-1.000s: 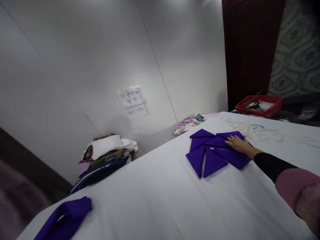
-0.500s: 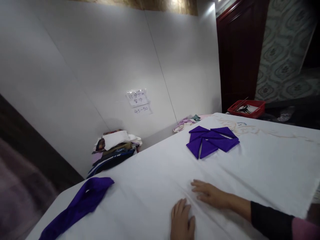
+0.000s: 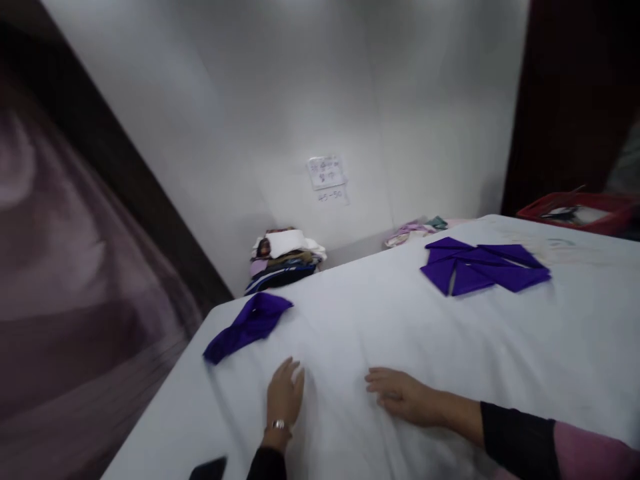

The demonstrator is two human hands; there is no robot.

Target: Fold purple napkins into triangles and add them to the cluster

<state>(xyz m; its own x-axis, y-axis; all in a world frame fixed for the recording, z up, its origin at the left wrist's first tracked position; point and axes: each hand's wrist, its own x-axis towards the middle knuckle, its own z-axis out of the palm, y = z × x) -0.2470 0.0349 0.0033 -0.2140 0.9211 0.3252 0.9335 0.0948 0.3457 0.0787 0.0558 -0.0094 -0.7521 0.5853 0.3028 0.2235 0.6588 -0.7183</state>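
Note:
My left hand point(image 3: 285, 395), with a metal bracelet at the wrist, is over the white tablecloth point(image 3: 340, 320), fingers extended and nothing in them. To the right of it, my right hand point(image 3: 395, 393) lies on or just above the cloth, its fingers stretched to the left and holding nothing. Beyond my left hand, a crumpled purple cloth point(image 3: 250, 327) lies near the table's left edge. Folded purple napkins point(image 3: 467, 270) overlap in pointed shapes farther back on the right. I cannot tell how firmly either hand touches the tablecloth.
A stack of folded clothes point(image 3: 285, 260) stands behind the table against a white wall. Pink and green fabric point(image 3: 413, 230) is bunched at the back edge. A red basket point(image 3: 583, 210) sits at the far right. A dark flat object point(image 3: 209, 469) lies at the near left.
My view has swung to the left and down. My left hand has moved leftward and forward, away from the right, showing its wrist. The purple pieces seem to lie unmoved.

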